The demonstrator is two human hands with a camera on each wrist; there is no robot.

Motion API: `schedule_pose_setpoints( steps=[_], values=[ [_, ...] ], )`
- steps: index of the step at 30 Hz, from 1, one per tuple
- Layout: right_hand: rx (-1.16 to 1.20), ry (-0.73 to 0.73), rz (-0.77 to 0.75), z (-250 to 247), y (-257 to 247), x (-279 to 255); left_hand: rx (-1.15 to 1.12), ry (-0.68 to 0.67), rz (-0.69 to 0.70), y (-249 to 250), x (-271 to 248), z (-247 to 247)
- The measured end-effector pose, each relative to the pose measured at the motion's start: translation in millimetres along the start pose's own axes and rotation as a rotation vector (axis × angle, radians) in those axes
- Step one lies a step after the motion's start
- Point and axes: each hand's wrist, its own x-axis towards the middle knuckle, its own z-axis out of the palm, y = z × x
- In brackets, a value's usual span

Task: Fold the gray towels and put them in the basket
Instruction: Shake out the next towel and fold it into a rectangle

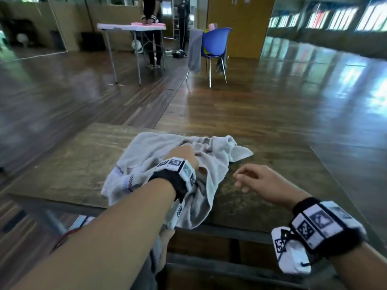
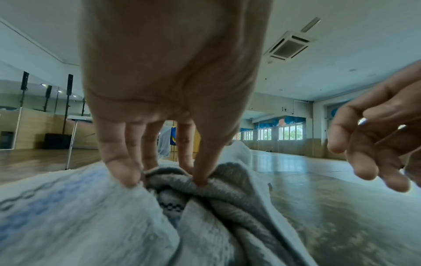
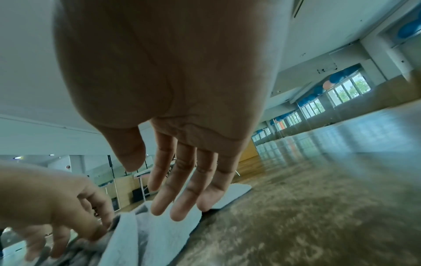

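Crumpled light gray terry towel (image 1: pixel 146 151) is bunched up on the worn dark wooden worktop (image 1: pixel 272 164), its near end hanging over the front edge. Left hand (image 1: pixel 184 153) is on the towel's middle, fingertips (image 2: pixel 200 178) pinching a fold. Just right of the towel, the right hand (image 1: pixel 257 178) hovers over the worktop, fingers loose and apart, holding nothing.

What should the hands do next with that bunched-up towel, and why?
Probably the right hand, open and holding nothing, should take the free corner at the towel's right side. The left hand already pinches a fold in the middle, and the towel lies crumpled on the table, not spread flat for folding.
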Motion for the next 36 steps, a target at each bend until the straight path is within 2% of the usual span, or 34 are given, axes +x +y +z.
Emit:
schedule_pose_setpoints(
  steps=[4, 6, 7, 10, 12, 15, 17, 19, 20, 22, 24, 27, 30, 33, 36],
  values=[
    [-0.061, 0.046, 0.029, 6, 16, 14, -0.155, 0.195, -0.102, 13, 11, -4],
    [-0.038, 0.09, 0.047, 5, 16, 20, -0.234, 0.233, -0.125, 25, 13, -9],
    [-0.022, 0.101, 0.049, 6, 15, 23, -0.205, 0.189, -0.129, 26, 14, -9],
    [-0.031, 0.102, 0.057, 11, 15, 29, -0.083, -0.059, -0.134, 15, 13, -5],
    [-0.048, 0.084, 0.053, 17, 16, 29, -0.05, -0.061, -0.142, 10, 13, -4],
    [-0.022, 0.105, 0.047, 24, 20, 29, -0.097, 0.098, -0.136, 19, 10, -16],
    [0.029, 0.15, 0.039, 28, 21, 30, -0.258, 0.263, -0.075, 30, 9, -27],
    [0.148, 0.189, 0.017, 29, 19, 33, -0.515, 0.418, 0.112, 46, 4, -39],
    [0.253, 0.221, 0.003, 29, 15, 34, -0.645, 0.452, 0.226, 56, 0, -43],
    [0.386, 0.325, -0.021, 25, 14, 38, -0.846, 0.389, 0.416, 77, -7, -46],
    [0.398, 0.462, -0.051, 14, 15, 40, -0.891, 0.306, 0.521, 86, -8, -42],
    [0.502, 0.608, 0.012, -7, 23, 36, -0.671, 0.217, 0.454, 78, 3, -27],
    [0.789, 0.62, 0.041, -22, 21, 24, -0.534, 0.035, 0.318, 65, 8, -17],
    [0.917, 0.741, 0.003, -37, 18, 11, -0.452, -0.099, 0.327, 63, 10, -11],
    [0.99, 0.883, 0.049, -56, 26, 4, -0.34, -0.053, 0.298, 66, 12, -4]
  ],
)
